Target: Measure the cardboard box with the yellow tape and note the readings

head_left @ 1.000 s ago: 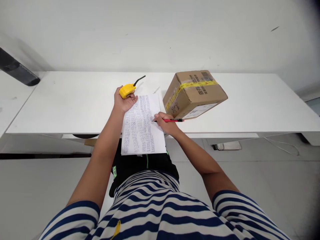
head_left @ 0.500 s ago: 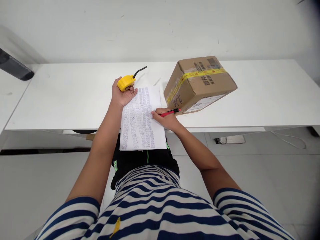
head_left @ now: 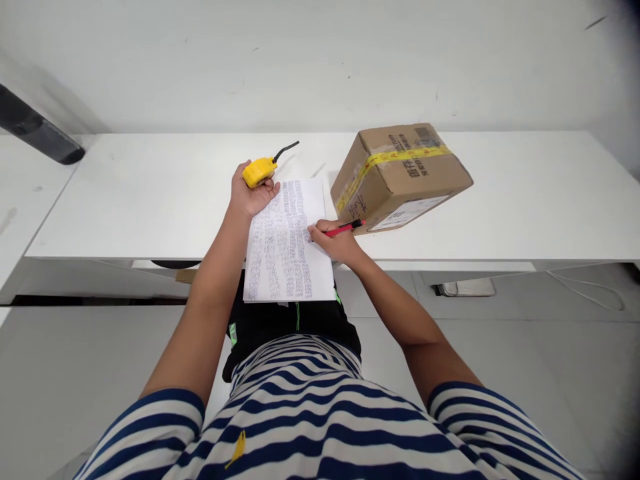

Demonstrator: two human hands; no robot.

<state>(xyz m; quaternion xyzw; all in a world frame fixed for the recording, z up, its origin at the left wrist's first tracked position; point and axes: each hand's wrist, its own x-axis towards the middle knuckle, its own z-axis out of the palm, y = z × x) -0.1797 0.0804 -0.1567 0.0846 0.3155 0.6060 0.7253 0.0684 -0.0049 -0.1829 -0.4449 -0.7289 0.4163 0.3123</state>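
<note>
My left hand is closed on a yellow tape measure with a black wrist strap at its far end, and rests on the upper left corner of the paper. Closely written lines fill most of the white paper, which overhangs the table's front edge. Pinched in my right hand is a red and black pen, its writing end down by the paper's right side and partly hidden by the fingers. Just beyond that hand stands a brown cardboard box, bound with yellow tape and bearing a white label.
The white table runs along a pale wall. A dark cylindrical object lies at the far left. Below the table's front edge, a light flat object and a white cable are on the floor.
The whole view has shifted slightly, so things appear a little lower and further right. Both hands keep their holds on the tape measure and the pen.
</note>
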